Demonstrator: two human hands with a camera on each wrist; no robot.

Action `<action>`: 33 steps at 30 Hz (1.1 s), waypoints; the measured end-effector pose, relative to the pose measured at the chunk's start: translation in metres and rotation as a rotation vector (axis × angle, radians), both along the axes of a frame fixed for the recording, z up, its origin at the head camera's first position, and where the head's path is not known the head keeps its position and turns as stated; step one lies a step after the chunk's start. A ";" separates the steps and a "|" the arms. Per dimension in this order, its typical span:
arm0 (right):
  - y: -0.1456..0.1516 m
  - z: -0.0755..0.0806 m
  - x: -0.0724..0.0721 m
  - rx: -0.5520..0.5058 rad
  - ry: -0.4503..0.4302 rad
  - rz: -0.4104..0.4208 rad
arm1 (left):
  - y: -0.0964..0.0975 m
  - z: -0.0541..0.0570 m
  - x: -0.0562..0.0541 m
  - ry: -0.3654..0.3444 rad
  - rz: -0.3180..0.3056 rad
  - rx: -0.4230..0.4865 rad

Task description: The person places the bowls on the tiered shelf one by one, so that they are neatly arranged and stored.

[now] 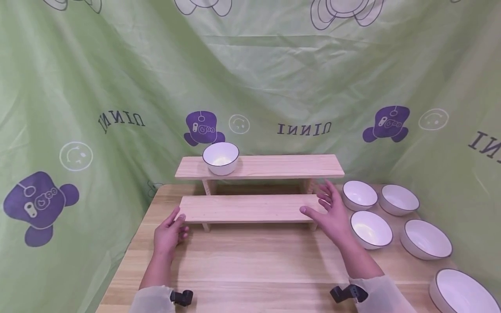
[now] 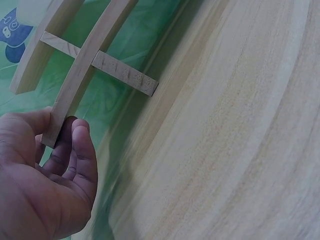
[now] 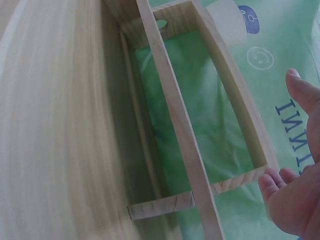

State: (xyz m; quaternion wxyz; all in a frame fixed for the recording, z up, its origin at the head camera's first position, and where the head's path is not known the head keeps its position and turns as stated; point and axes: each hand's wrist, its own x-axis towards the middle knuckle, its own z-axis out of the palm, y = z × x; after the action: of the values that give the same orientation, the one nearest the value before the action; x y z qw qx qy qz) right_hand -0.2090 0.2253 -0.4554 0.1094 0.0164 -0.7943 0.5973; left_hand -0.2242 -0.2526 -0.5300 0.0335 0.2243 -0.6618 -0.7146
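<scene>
A two-tier wooden shelf (image 1: 250, 209) stands on the table, its upper board behind and above the lower one. My left hand (image 1: 167, 234) grips the left end of the lower board; in the left wrist view the thumb lies on one face and curled fingers (image 2: 84, 150) on the other. Beside the lower board's right end is my right hand (image 1: 335, 219), fingers spread and thumb pointing inward over the board. The right wrist view shows that hand (image 3: 295, 200) with nothing in its grasp. A white bowl (image 1: 221, 160) with a dark rim sits toward the left on the upper board.
Several more white bowls (image 1: 371, 230) with dark rims stand on the right of the wooden table (image 1: 250, 269), close to my right forearm. Behind and on both sides hangs a green printed curtain (image 1: 250, 74).
</scene>
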 end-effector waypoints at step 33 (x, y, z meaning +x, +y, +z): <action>0.030 -0.025 0.032 0.122 0.000 -0.115 | 0.001 -0.003 0.001 0.008 -0.006 -0.023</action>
State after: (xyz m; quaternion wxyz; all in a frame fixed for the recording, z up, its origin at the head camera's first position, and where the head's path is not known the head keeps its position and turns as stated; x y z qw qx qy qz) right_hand -0.1767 0.2550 -0.4807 0.1424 -0.0227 -0.8288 0.5406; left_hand -0.2233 -0.2511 -0.5327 0.0364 0.2189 -0.6707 -0.7078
